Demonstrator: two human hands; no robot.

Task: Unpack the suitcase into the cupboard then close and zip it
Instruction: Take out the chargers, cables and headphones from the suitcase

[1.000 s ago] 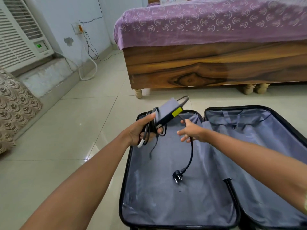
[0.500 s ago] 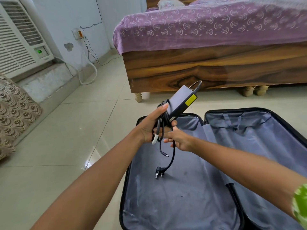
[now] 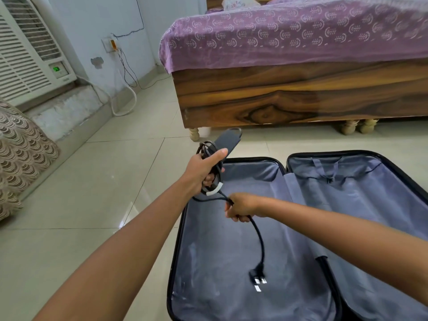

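Note:
An open black suitcase [image 3: 284, 163] with grey lining lies flat on the floor, both halves showing nothing inside. My left hand [image 3: 203, 172] is over its far left corner, shut on a dark laptop charger brick [image 3: 228, 141] and its coiled black cable. My right hand [image 3: 243, 206] sits just below and right of it, shut on the loose power cord. The cord hangs down from that hand, and its plug [image 3: 257, 276] dangles over the left half's lining. No cupboard is in view.
A wooden bed [image 3: 289, 98] with a purple patterned sheet stands just behind the suitcase. A white air conditioner [image 3: 27, 54] is set in the left wall, with a wall socket [image 3: 111, 44] and cables beyond it. A patterned fabric [image 3: 18, 154] sits at far left on the tiled floor.
My left hand has tilted the charger brick away and lifted it slightly. My right hand slid down the cord and took hold of it, so the plug hangs lower and further right.

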